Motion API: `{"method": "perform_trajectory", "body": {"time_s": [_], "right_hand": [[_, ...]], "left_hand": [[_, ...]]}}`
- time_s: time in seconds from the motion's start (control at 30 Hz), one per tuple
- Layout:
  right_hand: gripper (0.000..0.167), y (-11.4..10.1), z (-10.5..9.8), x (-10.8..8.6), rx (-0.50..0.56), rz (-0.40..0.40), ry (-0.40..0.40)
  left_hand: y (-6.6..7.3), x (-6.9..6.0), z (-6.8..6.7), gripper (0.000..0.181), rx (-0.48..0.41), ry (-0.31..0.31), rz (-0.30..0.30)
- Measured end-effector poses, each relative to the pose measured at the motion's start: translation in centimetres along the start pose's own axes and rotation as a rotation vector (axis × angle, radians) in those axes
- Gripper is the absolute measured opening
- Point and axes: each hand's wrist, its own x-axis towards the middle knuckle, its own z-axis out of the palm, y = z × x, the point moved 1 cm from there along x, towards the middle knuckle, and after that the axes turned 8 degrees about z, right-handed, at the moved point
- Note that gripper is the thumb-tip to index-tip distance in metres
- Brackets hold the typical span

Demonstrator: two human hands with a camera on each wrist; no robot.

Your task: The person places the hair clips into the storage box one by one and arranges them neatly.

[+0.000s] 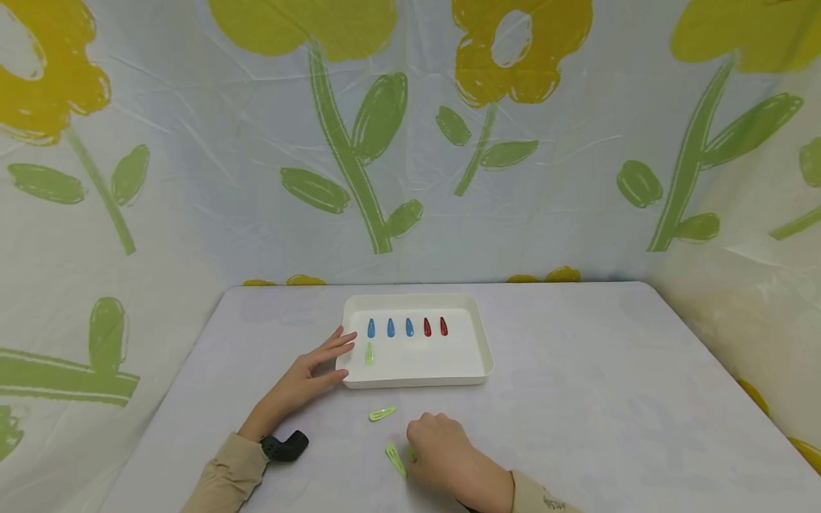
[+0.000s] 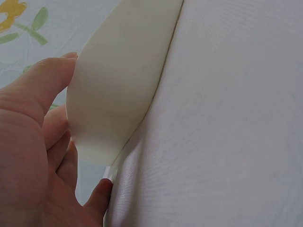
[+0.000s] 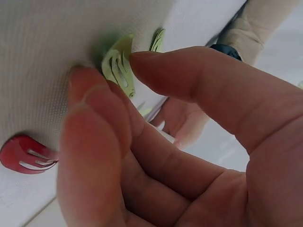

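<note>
My left hand [image 1: 312,374] rests at the left side of a white tray [image 1: 417,381], thumb and spread fingers touching its rim. The left wrist view shows that hand [image 2: 33,123] against the tray's outer wall [image 2: 118,71]. My right hand [image 1: 442,452] is low over the table in front of the tray. Its thumb and forefinger pinch a light green snap hair clip [image 3: 118,68], mostly hidden in the head view. Two more green hair clips, one nearer the tray [image 1: 382,413] and one beside the hand [image 1: 396,460], lie on the table.
Inside the tray stand three blue clips [image 1: 390,328] and two red clips [image 1: 427,327] in a row, with a green clip [image 1: 369,353] below the leftmost. Another red clip [image 3: 26,153] lies near my right hand. A flowered cloth [image 1: 256,142] hangs behind the table.
</note>
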Motion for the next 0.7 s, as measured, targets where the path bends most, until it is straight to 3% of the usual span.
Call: {"method": "perform_trajectory", "body": {"time_s": [0.4, 0.7], "right_hand": [[0.029, -0.02, 0.30, -0.24, -0.007, -0.014, 0.062], [0.026, -0.02, 0.31, -0.17, 0.015, -0.012, 0.033]], "left_hand": [[0.08, 0.18, 0.06, 0.054, -0.001, 0.000, 0.034], [0.01, 0.11, -0.03, 0.054, 0.019, -0.014, 0.023]]}}
